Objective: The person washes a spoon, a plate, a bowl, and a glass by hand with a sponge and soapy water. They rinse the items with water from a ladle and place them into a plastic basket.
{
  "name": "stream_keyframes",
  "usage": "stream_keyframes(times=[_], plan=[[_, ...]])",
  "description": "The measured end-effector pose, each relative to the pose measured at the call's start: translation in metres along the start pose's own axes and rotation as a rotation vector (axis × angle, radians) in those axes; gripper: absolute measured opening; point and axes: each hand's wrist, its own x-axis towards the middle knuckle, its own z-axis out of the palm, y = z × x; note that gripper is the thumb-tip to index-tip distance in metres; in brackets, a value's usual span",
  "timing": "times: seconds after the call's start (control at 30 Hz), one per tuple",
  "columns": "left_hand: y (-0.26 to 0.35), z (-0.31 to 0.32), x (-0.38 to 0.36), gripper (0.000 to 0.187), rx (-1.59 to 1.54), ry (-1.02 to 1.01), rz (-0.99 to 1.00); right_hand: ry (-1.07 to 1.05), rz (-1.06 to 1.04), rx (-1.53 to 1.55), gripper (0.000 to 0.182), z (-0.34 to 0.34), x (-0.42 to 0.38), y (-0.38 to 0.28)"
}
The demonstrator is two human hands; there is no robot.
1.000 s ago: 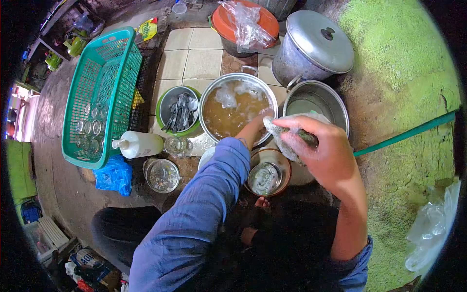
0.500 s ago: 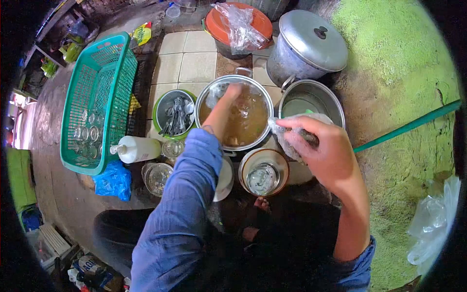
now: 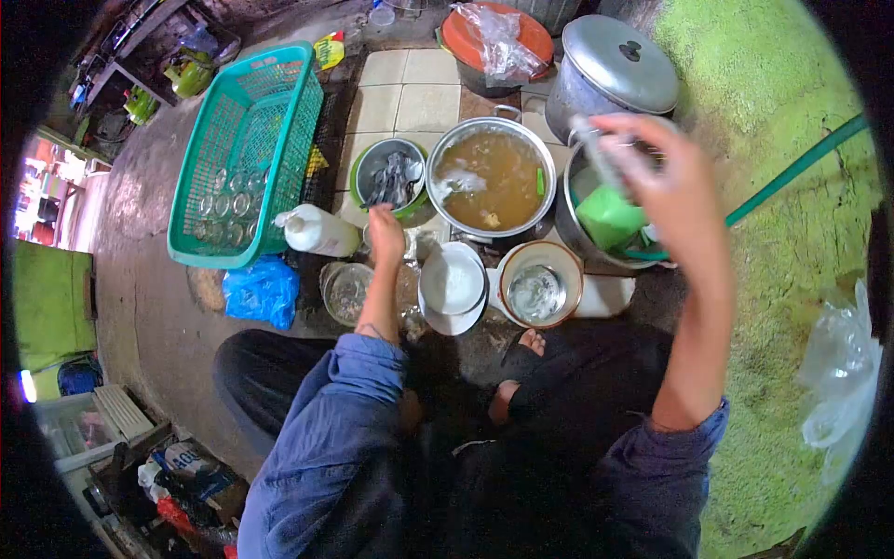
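My left hand (image 3: 386, 240) has its fingers bunched over clear glassware (image 3: 370, 244), between a white bottle (image 3: 319, 231) and the pot of brown water (image 3: 491, 182). Whether those fingers grip the glass is hidden. My right hand (image 3: 663, 172) is raised, blurred by motion, over a second metal pot (image 3: 568, 219); its fingers are closed on something pale and translucent that I cannot make out. Inside that second pot sits a green plastic dipper (image 3: 610, 217). White foam floats in the brown water, along with a small green piece.
A teal basket (image 3: 191, 252) holding several glasses stands at left. A green-rimmed bowl of cutlery (image 3: 356, 177), stacked white bowls (image 3: 453, 279) and a rimmed bowl (image 3: 507, 279) with a clear glass dish surround the pots. Behind are a lidded pot (image 3: 619, 65) and a red-lidded container (image 3: 531, 39).
My left hand has come out of the brown water and moved to the glassware beside the bottle. My right hand has risen. The view has shifted, and the green dipper now shows.
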Motion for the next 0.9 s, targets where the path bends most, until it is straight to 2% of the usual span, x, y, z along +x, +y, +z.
stream_keyframes(times=[0.03,0.07,0.1,0.17,0.2,0.23,0.27,0.3,0.33,0.37,0.4,0.43,0.47,0.5,0.53,0.57,0.6,0.63,0.7,0.73,0.77,0.8,0.83,0.9], plan=[[0.002,-0.013,-0.02,0.025,0.02,-0.061,-0.123,-0.005,0.185,0.099,0.022,-0.016,-0.01,-0.011],[-0.014,-0.016,-0.037,0.026,0.058,-0.124,-0.285,0.08,0.143,0.016,0.023,-0.029,-0.022,-0.014],[-0.059,0.001,-0.051,0.026,0.059,-0.124,-0.286,0.145,0.211,0.034,0.026,-0.041,-0.04,-0.012],[-0.15,0.029,-0.068,0.023,-0.079,-0.303,-0.434,0.306,0.354,0.118,0.031,-0.066,-0.09,0.012],[-0.167,0.035,-0.075,0.023,-0.081,-0.3,-0.436,0.405,0.426,0.188,0.033,-0.073,-0.125,0.038],[-0.179,0.04,-0.081,0.021,-0.211,-0.313,-0.498,0.438,0.535,0.23,0.037,-0.077,-0.164,0.059],[-0.185,0.041,-0.088,0.019,-0.34,-0.319,-0.561,0.458,0.735,0.309,0.036,-0.075,-0.2,0.063],[-0.176,0.04,-0.094,0.016,-0.091,-0.193,-0.344,0.427,0.958,0.19,0.037,-0.075,-0.253,0.092],[-0.159,0.024,-0.091,0.016,-0.32,-0.243,-0.525,0.511,1.152,0.376,0.041,-0.065,-0.314,0.125],[-0.145,0.014,-0.086,0.017,-0.556,-0.295,-0.7,0.451,1.147,0.613,0.045,-0.05,-0.37,0.14],[-0.167,0.02,-0.078,0.017,-0.56,-0.292,-0.702,0.619,1.36,0.58,0.035,-0.039,-0.407,0.119],[-0.21,0.034,-0.067,0.021,-0.558,-0.432,-0.574,0.533,1.434,0.624,0.035,-0.03,-0.464,0.129],[-0.232,0.045,-0.062,0.028,-0.556,-0.569,-0.441,0.428,1.567,0.469,0.036,-0.028,-0.501,0.129],[-0.214,0.038,-0.059,0.028,-0.564,-0.572,-0.439,0.467,1.659,0.444,0.037,-0.025,-0.521,0.114],[-0.179,0.022,-0.053,0.036,-0.554,-0.516,-0.587,0.51,1.751,0.418,0.039,-0.021,-0.539,0.1],[-0.155,0.014,-0.05,0.046,-0.539,-0.466,-0.733,0.526,1.753,0.413,0.039,-0.019,-0.568,0.106],[-0.19,0.034,-0.038,0.055,-0.426,-0.565,-0.887,0.566,1.676,0.648,0.038,-0.011,-0.604,0.123],[-0.177,0.029,-0.038,0.052,-0.387,-0.57,-0.797,0.605,1.582,0.876,0.037,-0.006,-0.596,0.11],[-0.124,0.008,-0.036,0.06,-0.406,-0.611,-0.873,0.675,1.643,0.912,0.037,-0.013,-0.561,0.087],[-0.172,0.027,-0.035,0.06,-0.405,-0.625,-0.866,0.726,1.536,1.127,0.035,-0.016,-0.544,0.077],[-0.216,0.05,-0.024,0.059,-0.001,-0.541,-0.71,0.766,1.41,1.339,0.033,-0.017,-0.537,0.074],[-0.252,0.077,-0.009,0.06,0.393,-0.438,-0.539,0.777,1.368,1.457,0.038,-0.016,-0.564,0.101],[-0.264,0.071,0.0,0.06,0.392,-0.439,-0.536,0.781,1.365,1.458,0.038,-0.009,-0.568,0.107],[-0.272,0.064,0.006,0.07,0.129,-0.353,-0.61,0.664,1.329,1.06,0.035,-0.002,-0.573,0.114]])
